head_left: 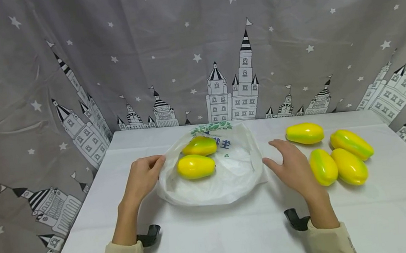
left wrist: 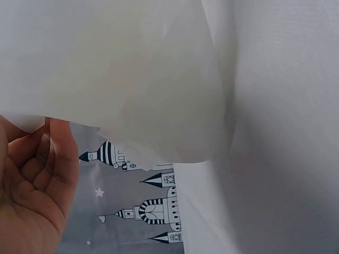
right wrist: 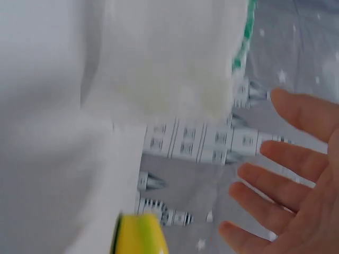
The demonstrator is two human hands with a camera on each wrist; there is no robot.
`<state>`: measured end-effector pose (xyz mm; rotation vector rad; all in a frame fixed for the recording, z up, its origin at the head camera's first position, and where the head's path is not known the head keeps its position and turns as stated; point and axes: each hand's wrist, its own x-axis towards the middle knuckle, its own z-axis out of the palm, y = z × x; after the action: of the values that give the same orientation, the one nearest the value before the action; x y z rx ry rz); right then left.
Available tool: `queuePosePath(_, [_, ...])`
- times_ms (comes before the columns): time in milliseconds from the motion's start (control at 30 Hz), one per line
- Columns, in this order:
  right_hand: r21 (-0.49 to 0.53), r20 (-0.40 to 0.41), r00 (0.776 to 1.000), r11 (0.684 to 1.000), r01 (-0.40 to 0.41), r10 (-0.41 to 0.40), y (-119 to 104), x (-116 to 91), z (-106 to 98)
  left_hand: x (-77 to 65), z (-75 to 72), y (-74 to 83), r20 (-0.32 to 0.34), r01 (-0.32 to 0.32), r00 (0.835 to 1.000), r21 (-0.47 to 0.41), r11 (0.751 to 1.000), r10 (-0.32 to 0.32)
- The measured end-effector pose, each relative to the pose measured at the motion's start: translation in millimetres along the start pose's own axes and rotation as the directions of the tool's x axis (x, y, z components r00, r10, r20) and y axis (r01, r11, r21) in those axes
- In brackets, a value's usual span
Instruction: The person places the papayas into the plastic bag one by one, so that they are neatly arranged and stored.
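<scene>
A white plastic bag (head_left: pixel 236 177) with green leaf print lies wide open on the table. Two yellow-green papayas, a front one (head_left: pixel 195 167) and a rear one (head_left: pixel 201 146), rest inside its left half. At the bag's left rim, my left hand (head_left: pixel 142 176) pinches the plastic between thumb and fingers; the left wrist view shows this hand (left wrist: pixel 39 185) under the bag's edge. My right hand (head_left: pixel 292 168) is beside the right rim, holding nothing, and its fingers (right wrist: pixel 280 185) are spread in the right wrist view.
Several more papayas lie right of my right hand, among them a rear one (head_left: pixel 304 133) and a front one (head_left: pixel 349 167). They sit on a white-covered table (head_left: pixel 220 241). A grey curtain (head_left: pixel 178 41) with castles and stars hangs behind.
</scene>
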<state>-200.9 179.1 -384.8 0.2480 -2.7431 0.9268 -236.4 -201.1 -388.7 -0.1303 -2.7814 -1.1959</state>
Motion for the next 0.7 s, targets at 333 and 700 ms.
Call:
queuePosePath(333, [-0.025,0.071,0.989,0.992,-0.128,0.129,38,-10,-39,-0.3,0.7,0.8,0.001,0.000,1.000,0.003,1.000,0.000])
queuePosePath(700, [-0.086,0.231,0.946,0.973,-0.213,0.227,58,-16,-55,0.5,2.3,2.1,0.016,0.008,1.000,0.004,1.000,-0.008])
